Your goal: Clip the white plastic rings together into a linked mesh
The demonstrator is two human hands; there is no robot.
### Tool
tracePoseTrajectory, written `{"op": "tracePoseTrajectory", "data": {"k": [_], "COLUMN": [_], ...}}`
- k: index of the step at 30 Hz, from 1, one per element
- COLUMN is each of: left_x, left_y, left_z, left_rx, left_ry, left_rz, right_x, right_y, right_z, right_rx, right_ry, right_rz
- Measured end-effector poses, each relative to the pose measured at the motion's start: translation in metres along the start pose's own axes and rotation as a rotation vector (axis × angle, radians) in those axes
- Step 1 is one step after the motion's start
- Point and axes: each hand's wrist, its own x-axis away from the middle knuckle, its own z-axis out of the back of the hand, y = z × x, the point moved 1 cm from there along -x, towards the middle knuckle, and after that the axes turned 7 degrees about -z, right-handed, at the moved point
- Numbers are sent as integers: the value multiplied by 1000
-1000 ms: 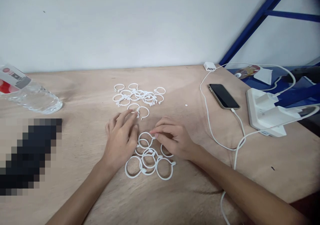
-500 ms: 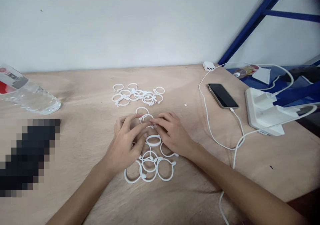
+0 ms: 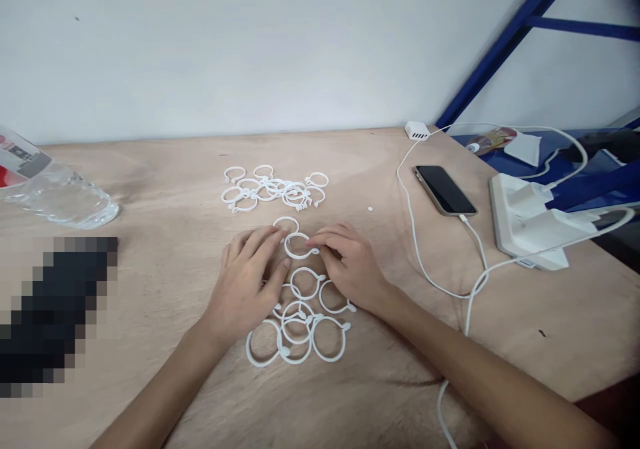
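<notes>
A loose white plastic ring (image 3: 299,246) lies between my hands on the wooden table (image 3: 150,189). My left hand (image 3: 245,279) rests with its fingertips at that ring's left edge. My right hand (image 3: 347,259) reaches it from the right, with its index finger near the upper right of the ring. Neither hand holds it. Just above lies another white ring (image 3: 286,224). A group of overlapping rings (image 3: 297,322) sits below my hands, partly hidden by my left hand. A tangled heap of rings (image 3: 273,192) lies farther forward.
A clear water bottle (image 3: 63,197) lies at the left, beside a pixelated dark patch (image 3: 55,316). To the right are a phone (image 3: 444,190) on a white cable (image 3: 415,249) and a white power strip (image 3: 525,219). A blue metal frame (image 3: 500,56) stands behind them.
My hands have drawn slightly apart after closing together over the rings. The ring between them now shows clearly, and the ring below it lies flatter than half a second ago.
</notes>
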Motion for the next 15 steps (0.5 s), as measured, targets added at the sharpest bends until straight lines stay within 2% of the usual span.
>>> {"op": "tracePoseTrajectory", "data": {"k": [5, 10, 15], "left_x": [1, 5, 4], "left_y": [-1, 1, 0], "left_z": [1, 5, 4], "left_rx": [-37, 174, 297], "left_ry": [12, 15, 64], "left_rz": [55, -124, -116], "right_x": [0, 2, 3], "right_y": [-4, -6, -10], "right_z": [2, 2, 2], "right_rx": [-49, -79, -123], "right_ry": [35, 38, 10], "right_rz": [58, 105, 135]}}
